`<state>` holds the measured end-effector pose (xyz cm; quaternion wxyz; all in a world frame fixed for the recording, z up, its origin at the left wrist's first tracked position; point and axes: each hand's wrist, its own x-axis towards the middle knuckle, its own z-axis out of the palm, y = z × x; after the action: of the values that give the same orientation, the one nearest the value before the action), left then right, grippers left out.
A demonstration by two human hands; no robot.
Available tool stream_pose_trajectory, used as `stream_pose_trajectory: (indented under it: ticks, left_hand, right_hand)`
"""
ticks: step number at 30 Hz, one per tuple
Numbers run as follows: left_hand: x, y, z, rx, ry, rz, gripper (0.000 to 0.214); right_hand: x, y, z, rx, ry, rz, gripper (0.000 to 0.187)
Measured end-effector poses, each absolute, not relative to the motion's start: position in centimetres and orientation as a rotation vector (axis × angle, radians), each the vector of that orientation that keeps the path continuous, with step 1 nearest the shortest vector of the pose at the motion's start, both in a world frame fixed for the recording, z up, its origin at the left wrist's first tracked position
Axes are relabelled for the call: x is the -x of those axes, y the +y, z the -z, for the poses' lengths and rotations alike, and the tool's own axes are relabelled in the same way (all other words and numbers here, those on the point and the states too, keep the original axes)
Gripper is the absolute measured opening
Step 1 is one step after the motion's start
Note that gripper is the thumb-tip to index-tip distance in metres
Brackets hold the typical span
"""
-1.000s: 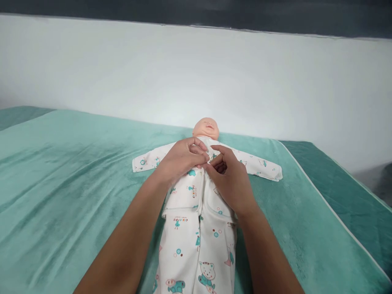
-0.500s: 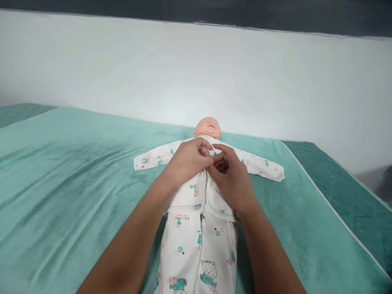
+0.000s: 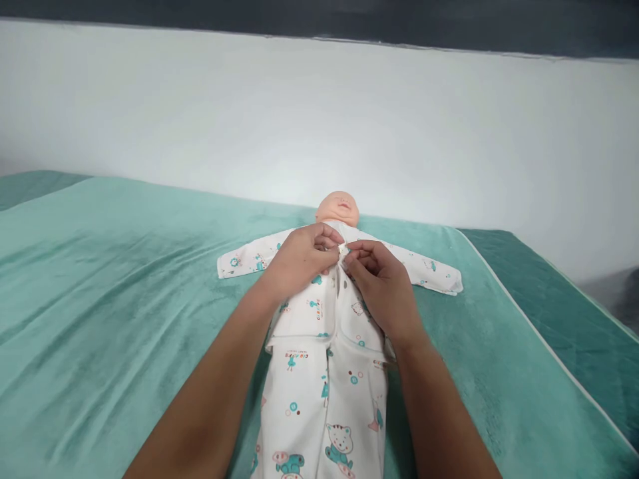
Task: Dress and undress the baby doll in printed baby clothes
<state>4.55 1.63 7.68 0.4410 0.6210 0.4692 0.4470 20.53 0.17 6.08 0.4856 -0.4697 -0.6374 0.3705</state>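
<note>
A baby doll (image 3: 339, 207) lies on its back on a teal blanket (image 3: 100, 279), dressed in a white printed romper (image 3: 319, 372) with its sleeves spread out to both sides. My left hand (image 3: 299, 256) pinches the left edge of the romper's front opening at the doll's upper chest. My right hand (image 3: 382, 283) pinches the opposite edge, with its fingertips meeting the left hand's just below the doll's neck. Both hands' fingers are closed on the fabric. The doll's chest is mostly hidden under my hands.
The blanket covers a wide flat surface against a white wall (image 3: 319, 120). A darker green cover (image 3: 564, 319) shows past the blanket's white-piped right edge. The surface drops off at the far right.
My two hands have drawn together at the romper's top. The right hand's fingers, curled and slightly apart before, now pinch the fabric edge against the left hand's.
</note>
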Motion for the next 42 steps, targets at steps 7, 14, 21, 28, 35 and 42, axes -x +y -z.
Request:
stream_pose_trajectory:
  ticks: [7,14,21,28,35,42]
  left_hand:
    - [-4.4,1.7,-7.6,-1.506,1.126,-1.105,0.021]
    - [-4.3,1.6,-7.8,-1.454,1.178,-1.095,0.017]
    - [-4.2,1.8,-7.6,-1.452,1.247,-1.092,0.013]
    - [-4.2,1.9,-7.6,-1.476,1.22,-1.115,0.009]
    - [-4.1,1.8,-7.6,-1.487,1.243,-1.074,0.01]
    - [-3.5,1.8,-7.7,-1.526,1.231,-1.011,0.018]
  right_hand:
    - [-20.4,0.1,-6.4,1.282,-1.452,-0.912,0.018]
    - [-20.5,0.2,-6.4,1.291,-1.421,-1.005,0.022]
    - [-20.3,0.4,-6.3,1.271,-1.37,-1.045,0.021]
    - [-20.3,0.8,-6.1,1.184,-1.273,-1.101,0.02]
    - [-20.1,1.4,-5.8,1.13,-1.269,-1.065,0.02]
    - [-20.0,1.4,-5.8,1.114,-1.297,-1.039,0.019]
